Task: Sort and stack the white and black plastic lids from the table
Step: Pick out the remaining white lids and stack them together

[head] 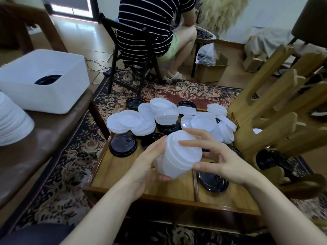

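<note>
Head-worn camera looks forward and down, close over the table.

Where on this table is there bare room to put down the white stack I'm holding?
Bare wood lies on the near left of the table, between the black lid and the front edge. The far half is crowded with loose white lids.

Both hands, left hand and right hand, hold a stack of white lids, seemingly above the table.
</note>
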`<state>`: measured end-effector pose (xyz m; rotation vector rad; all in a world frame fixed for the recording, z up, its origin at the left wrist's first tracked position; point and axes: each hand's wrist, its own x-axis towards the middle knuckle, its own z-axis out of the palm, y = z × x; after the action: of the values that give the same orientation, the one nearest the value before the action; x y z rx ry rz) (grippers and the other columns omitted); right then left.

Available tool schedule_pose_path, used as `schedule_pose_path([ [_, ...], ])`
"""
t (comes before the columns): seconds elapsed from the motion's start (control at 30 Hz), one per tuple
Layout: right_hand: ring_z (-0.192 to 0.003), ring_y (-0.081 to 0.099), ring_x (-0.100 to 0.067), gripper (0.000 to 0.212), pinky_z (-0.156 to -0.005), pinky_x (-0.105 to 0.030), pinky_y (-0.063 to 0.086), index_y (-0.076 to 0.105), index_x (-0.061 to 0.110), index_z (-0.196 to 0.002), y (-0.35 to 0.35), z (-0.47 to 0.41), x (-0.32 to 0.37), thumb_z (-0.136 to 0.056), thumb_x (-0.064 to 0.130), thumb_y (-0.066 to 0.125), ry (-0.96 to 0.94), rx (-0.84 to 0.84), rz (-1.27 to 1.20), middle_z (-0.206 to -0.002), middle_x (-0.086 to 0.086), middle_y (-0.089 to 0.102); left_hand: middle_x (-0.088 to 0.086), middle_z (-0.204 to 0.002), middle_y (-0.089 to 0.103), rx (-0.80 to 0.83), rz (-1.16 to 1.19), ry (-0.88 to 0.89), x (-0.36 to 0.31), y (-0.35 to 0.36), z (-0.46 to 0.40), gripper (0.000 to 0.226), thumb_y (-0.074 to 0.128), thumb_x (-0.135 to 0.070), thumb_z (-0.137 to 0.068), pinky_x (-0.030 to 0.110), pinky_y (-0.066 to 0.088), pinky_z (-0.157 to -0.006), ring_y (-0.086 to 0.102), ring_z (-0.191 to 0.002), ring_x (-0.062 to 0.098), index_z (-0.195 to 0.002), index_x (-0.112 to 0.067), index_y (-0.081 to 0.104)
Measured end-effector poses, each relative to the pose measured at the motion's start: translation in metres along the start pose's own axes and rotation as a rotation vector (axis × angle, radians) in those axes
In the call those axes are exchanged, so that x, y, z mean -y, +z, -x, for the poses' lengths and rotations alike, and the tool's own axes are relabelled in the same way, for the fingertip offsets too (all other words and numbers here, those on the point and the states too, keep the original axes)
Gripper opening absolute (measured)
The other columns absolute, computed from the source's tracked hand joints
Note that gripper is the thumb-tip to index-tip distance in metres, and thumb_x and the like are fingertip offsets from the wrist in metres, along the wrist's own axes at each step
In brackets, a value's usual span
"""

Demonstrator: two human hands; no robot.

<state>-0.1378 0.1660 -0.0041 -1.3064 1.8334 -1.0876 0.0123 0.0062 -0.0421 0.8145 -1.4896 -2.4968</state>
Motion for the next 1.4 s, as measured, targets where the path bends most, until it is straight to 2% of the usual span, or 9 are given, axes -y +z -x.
schedule_pose_path([
  [0.1, -0.139, 0.033, 0.000, 0.050, -0.106, -0.032, 0.042, 0.061, 0.044, -0.126, 0.005, -0.001, 0.003, -0.079, 0.033, 0.076, 0.004, -0.019, 0.029, -0.147, 0.024, 0.036, -0.003, -0.129, 0.064, -0.001, -0.012, 0.007, 0.000, 0.000, 0.000, 0.047, 0.060, -0.055, -0.082, 0.038, 0.061, -0.070, 0.063, -0.115, 0.026, -0.127, -0.041, 0.066],
  [0.27, -0.131, 0.040, 0.003, 0.075, -0.097, -0.021, 0.041, 0.042, 0.042, -0.135, 0.022, -0.008, -0.001, -0.069, 0.057, 0.074, 0.015, -0.207, 0.096, -0.135, 0.024, 0.044, -0.006, -0.129, 0.065, 0.009, -0.048, 0.014, 0.000, -0.001, 0.000, 0.041, 0.056, -0.051, -0.090, 0.038, 0.061, -0.073, 0.064, -0.114, 0.023, -0.129, -0.042, 0.064],
  [0.47, -0.130, 0.049, -0.006, 0.077, -0.099, -0.032, 0.050, 0.044, 0.035, -0.136, 0.015, -0.008, -0.005, -0.068, 0.044, 0.080, 0.050, -0.183, -0.149, -0.137, 0.016, 0.053, -0.005, -0.121, 0.068, -0.027, -0.022, 0.015, -0.004, -0.003, 0.000, 0.036, 0.060, -0.053, -0.078, 0.043, 0.060, -0.073, 0.066, -0.107, 0.022, -0.111, -0.046, 0.072],
  [0.77, -0.136, 0.043, -0.011, 0.067, -0.106, -0.051, 0.044, 0.049, 0.043, -0.136, 0.007, -0.006, -0.004, -0.077, 0.032, 0.077, 0.057, -0.049, -0.122, -0.145, 0.014, 0.046, -0.006, -0.122, 0.067, -0.021, -0.074, 0.005, -0.003, -0.002, 0.000, 0.040, 0.058, -0.052, -0.083, 0.039, 0.060, -0.071, 0.065, -0.108, 0.023, -0.121, -0.044, 0.068],
  [0.93, -0.134, 0.041, -0.003, 0.061, -0.102, -0.038, 0.048, 0.053, 0.045, -0.132, 0.012, -0.007, -0.001, -0.075, 0.047, 0.073, 0.044, -0.086, -0.049, -0.139, 0.024, 0.045, -0.007, -0.125, 0.067, -0.012, -0.092, 0.009, -0.002, -0.002, 0.000, 0.037, 0.056, -0.047, -0.092, 0.040, 0.059, -0.072, 0.065, -0.108, 0.021, -0.127, -0.041, 0.065],
  [1.03, -0.129, 0.043, -0.001, 0.056, -0.100, -0.030, 0.046, 0.055, 0.048, -0.126, 0.019, -0.009, -0.003, -0.072, 0.052, 0.072, 0.038, -0.175, 0.001, -0.129, 0.022, 0.049, -0.006, -0.124, 0.067, 0.002, -0.083, 0.010, -0.001, -0.002, 0.001, 0.043, 0.058, -0.051, -0.084, 0.038, 0.059, -0.070, 0.066, -0.108, 0.022, -0.126, -0.042, 0.066],
  [1.23, -0.125, 0.037, 0.008, 0.070, -0.096, -0.007, 0.036, 0.041, 0.053, -0.127, 0.027, -0.012, -0.003, -0.064, 0.065, 0.069, 0.076, -0.237, 0.153, -0.129, 0.019, 0.040, -0.005, -0.128, 0.064, -0.011, -0.068, 0.020, 0.002, -0.002, -0.002, 0.042, 0.061, -0.045, -0.086, 0.038, 0.060, -0.071, 0.064, -0.112, 0.024, -0.128, -0.041, 0.064],
  [1.33, -0.126, 0.037, 0.012, 0.069, -0.097, -0.012, 0.037, 0.039, 0.052, -0.129, 0.024, -0.012, -0.005, -0.069, 0.059, 0.072, 0.095, -0.190, 0.106, -0.131, 0.024, 0.039, -0.004, -0.129, 0.064, -0.016, -0.068, 0.015, 0.003, -0.005, -0.002, 0.052, 0.072, -0.048, -0.078, 0.038, 0.059, -0.067, 0.064, -0.113, 0.026, -0.129, -0.040, 0.064],
  [1.4, -0.128, 0.037, 0.012, 0.071, -0.102, -0.017, 0.036, 0.039, 0.052, -0.131, 0.021, -0.011, -0.006, -0.069, 0.060, 0.072, 0.104, -0.178, 0.061, -0.133, 0.026, 0.040, -0.004, -0.129, 0.065, -0.010, -0.068, 0.004, 0.003, -0.006, -0.002, 0.055, 0.066, -0.052, -0.074, 0.037, 0.059, -0.065, 0.065, -0.113, 0.028, -0.128, -0.041, 0.064],
])
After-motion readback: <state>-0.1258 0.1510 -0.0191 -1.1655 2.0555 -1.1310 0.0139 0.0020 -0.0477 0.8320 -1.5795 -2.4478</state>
